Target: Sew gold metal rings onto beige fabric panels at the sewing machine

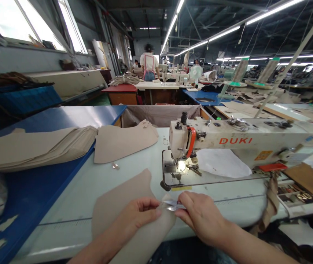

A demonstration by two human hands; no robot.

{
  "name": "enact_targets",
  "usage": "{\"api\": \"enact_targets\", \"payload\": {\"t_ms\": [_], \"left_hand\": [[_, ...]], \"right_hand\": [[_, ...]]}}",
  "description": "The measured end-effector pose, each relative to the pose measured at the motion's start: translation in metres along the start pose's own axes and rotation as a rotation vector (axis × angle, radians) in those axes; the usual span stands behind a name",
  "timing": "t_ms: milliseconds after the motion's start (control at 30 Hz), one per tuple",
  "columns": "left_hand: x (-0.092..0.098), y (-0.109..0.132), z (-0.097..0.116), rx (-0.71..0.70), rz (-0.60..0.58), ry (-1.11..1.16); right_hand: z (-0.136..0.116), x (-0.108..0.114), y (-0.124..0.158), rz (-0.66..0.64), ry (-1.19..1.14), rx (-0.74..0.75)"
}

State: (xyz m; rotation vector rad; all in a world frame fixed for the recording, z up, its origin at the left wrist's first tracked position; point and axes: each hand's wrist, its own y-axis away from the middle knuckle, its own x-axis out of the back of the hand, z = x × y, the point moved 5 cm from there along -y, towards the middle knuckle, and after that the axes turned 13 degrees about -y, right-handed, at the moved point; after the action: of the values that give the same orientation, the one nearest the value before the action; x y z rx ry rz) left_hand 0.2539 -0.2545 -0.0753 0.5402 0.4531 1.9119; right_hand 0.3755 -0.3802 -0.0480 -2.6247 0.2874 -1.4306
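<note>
Our left hand [142,213] pinches beige panel [154,231], our right hand [200,216] silvery tool [170,205]; panel looks mid-work, stack [49,146] done or waiting unclear.

Windows [10,20] at the upper left burn out to white, and tube lights [225,33] streak below a dim roof [217,13] at the upper right. A lamp spot [181,166] glows under the machine [239,135]. Glare crosses the blue surface [98,113] at left. Edges stretch and smear; the shiny tool [170,206] in the right hand [202,216] looks blurred, perhaps by motion.
</note>
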Motion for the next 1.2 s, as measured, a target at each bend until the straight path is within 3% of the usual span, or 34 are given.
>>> {"api": "enact_targets", "payload": {"t_ms": [333,567,933,1200], "left_hand": [[0.0,-0.002,-0.002,-0.013,-0.038,-0.065],[0.0,-0.005,-0.012,0.024,-0.077,0.04],[-0.002,-0.005,-0.011,0.038,-0.109,0.055],[-0.003,-0.003,-0.01,0.046,-0.111,0.069]], "right_hand": [[0.0,-0.005,-0.005,0.019,0.099,0.077],[0.001,-0.005,-0.007,0.029,0.118,0.128],[-0.002,-0.003,-0.009,0.078,0.099,0.176],[0.003,0.001,-0.004,0.189,-0.185,0.0]]}}
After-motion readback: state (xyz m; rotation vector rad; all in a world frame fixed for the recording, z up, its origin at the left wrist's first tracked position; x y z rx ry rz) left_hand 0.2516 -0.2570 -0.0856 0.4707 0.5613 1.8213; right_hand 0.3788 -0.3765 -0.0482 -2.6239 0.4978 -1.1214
